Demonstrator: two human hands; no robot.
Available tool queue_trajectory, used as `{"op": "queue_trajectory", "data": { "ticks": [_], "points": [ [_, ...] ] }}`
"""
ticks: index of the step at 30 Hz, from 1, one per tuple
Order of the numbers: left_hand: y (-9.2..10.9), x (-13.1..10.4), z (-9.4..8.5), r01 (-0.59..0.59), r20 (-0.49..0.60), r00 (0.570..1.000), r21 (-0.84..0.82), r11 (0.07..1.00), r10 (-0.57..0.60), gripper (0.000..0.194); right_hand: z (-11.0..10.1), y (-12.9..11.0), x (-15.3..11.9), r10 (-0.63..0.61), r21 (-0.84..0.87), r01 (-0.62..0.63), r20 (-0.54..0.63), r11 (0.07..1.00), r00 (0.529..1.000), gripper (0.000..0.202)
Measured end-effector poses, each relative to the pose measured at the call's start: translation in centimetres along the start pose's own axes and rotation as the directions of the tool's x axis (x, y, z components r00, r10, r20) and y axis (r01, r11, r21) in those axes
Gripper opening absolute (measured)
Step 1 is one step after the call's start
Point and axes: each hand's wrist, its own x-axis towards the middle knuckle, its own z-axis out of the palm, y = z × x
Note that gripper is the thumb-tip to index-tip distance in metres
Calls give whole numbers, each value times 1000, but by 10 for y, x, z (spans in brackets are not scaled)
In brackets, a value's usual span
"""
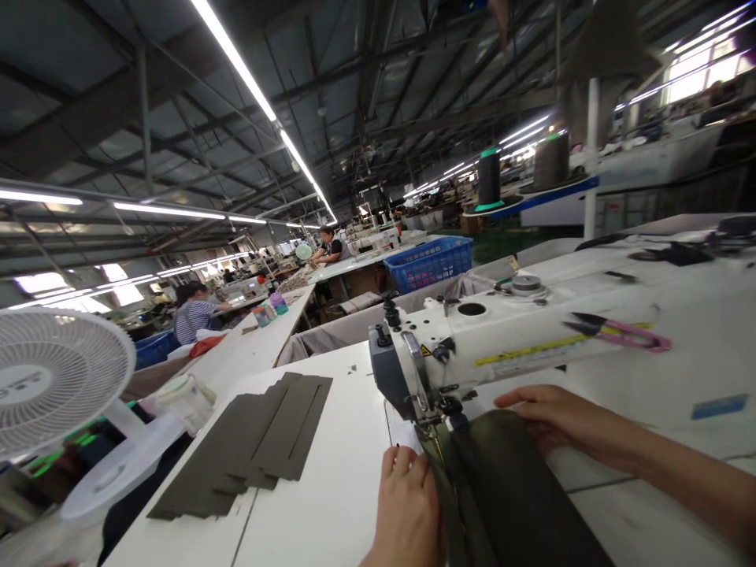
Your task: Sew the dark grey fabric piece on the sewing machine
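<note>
White table (331,504): both hands flat on olive fabric (520,488).

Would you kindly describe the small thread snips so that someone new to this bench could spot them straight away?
Start at the white sewing machine in front of the person. Follow its long horizontal arm to the right, away from the needle end. The thread snips lie on top of it, above the yellow label strip: dark pointed blades and pink handles, the only pink thing on the machine.
</note>
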Motion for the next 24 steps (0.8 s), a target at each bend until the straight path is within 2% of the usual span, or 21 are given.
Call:
{"op": "queue_trajectory", "data": {
  "ticks": [3, 5, 8, 10, 13, 17, 19, 21, 24],
  "points": [
    [-5, -2, 4, 31, -39, 999, -99, 995, -35, 10, -1, 1, -2, 127, 42, -139, 207, 989, 970, 38],
    [-6, -3, 3, 38, -14, 999, -153, 987, -41, 8, 0, -1, -1, 154, 33, -169, 270, 985, 950, 41],
    [-4, -2, -2, 42, 28, 999, -168, 985, -38, 6, 3, -7, 3, 120, 56, -134, 205, 989, 971, 48],
    [-2, -1, -4, 52, 48, 998, -147, 988, -45, 4, 7, -11, 6, 98, 69, -111, 175, 991, 980, 44],
    [1, 0, -7, 73, 107, 992, -111, 991, -61, 6, 8, -16, 5, 63, 101, -85, 198, 991, 978, 35],
    [6, 5, -16, 116, 176, 979, -61, 991, -103, 13, 3, -17, -4, -2, 114, -23, 213, 993, 977, 47],
    [9, 8, -21, 115, 233, 967, -48, 992, -101, 14, 2, -14, -5, -38, 59, 27, 208, 998, 977, 46],
    [11, 11, -26, 117, 271, 957, -32, 993, -104, 15, 3, -9, -2, -91, -37, 98, 173, 994, 981, 35],
    [15, 15, -30, 111, 321, 942, -6, 994, -103, 16, 4, -3, 6, -203, -242, 210, 53, 947, 978, 18]
  ]
}}
